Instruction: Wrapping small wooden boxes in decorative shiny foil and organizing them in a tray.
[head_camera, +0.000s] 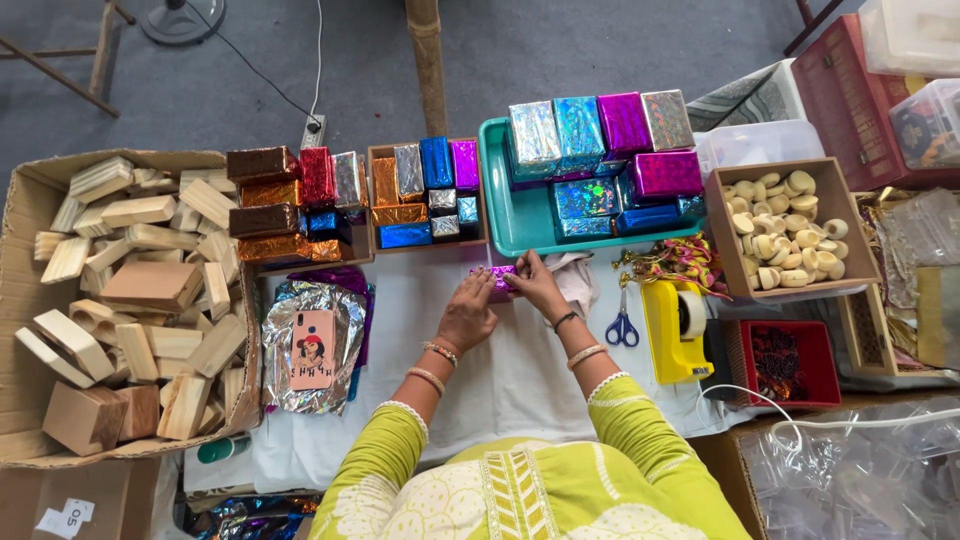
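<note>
1. Left hand (467, 312): fingers pressed flat on a small block wrapped in shiny purple foil (499, 278).
2. Right hand (538, 285): fingertips pinching the block's right end.
3. Block location: white cloth-covered table (510, 380), at 6 o'clock from the teal plastic tray (497, 215).
4. Blue-handled scissors (622, 325): at 3 o'clock from the hands.

Grey carpeted floor (560, 50); wooden post (428, 60); fan base (183, 18)

We see a box of wooden blocks (120, 300) at the left, wrapped blocks in a tray (500, 215) ahead, scissors (622, 325) and tape dispenser (675, 330) at the right of the table (500, 390).
</note>
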